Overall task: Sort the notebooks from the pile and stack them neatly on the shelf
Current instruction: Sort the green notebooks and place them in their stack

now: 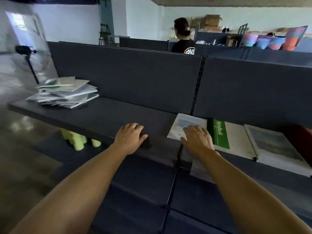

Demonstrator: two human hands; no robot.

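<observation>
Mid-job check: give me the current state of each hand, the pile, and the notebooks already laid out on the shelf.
Left hand: fingers relaxed, resting on the shelf front edge, no grip.
Right hand: flat on the pale notebook.
Pile: messy, skewed, at the shelf's far left.
Green notebook: closed, flat, beside the pale one.
Grey-cover notebook: closed, flat, furthest right.

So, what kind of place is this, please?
Probably an open workroom or office split into cubicles. Dark partition panels stand behind a dark shelf bearing a loose pile of notebooks. Cardboard boxes sit along the far wall, and another person stands in a neighbouring bay.
</observation>
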